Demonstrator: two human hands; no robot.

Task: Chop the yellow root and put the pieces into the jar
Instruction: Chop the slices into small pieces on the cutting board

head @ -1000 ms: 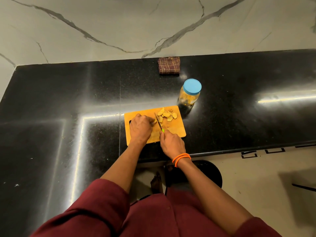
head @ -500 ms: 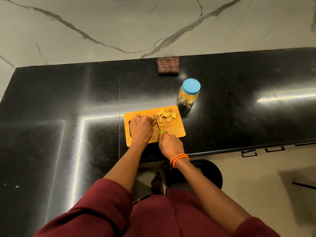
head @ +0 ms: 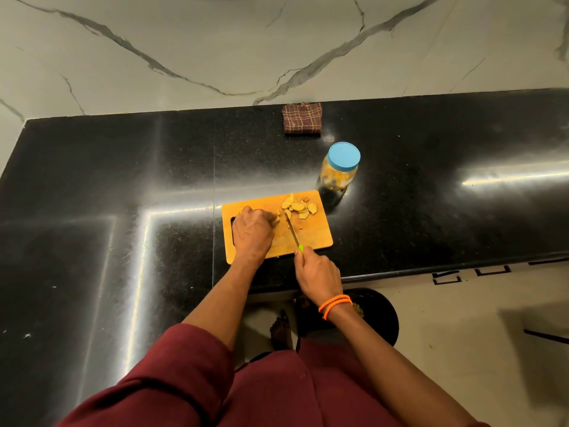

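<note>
An orange cutting board (head: 314,238) lies on the black counter near its front edge. My left hand (head: 252,234) rests on the board and pinches the yellow root (head: 276,217), of which only the tip shows at my fingertips. My right hand (head: 317,272) grips a knife (head: 293,231) with a green handle; its blade lies on the board just right of the root. Several cut yellow slices (head: 297,207) are heaped at the board's far right. A clear jar (head: 340,167) with a blue lid stands behind the board's right corner, lid on, yellow pieces inside.
A folded brown checked cloth (head: 302,118) lies at the back of the black counter (head: 123,180) by the marble wall. A black round stool or bin (head: 378,315) stands on the floor under the counter's front edge, beside my bare foot.
My right hand has drawn back toward the counter edge, taking the knife a little away from the root. My left hand stays on the root.
</note>
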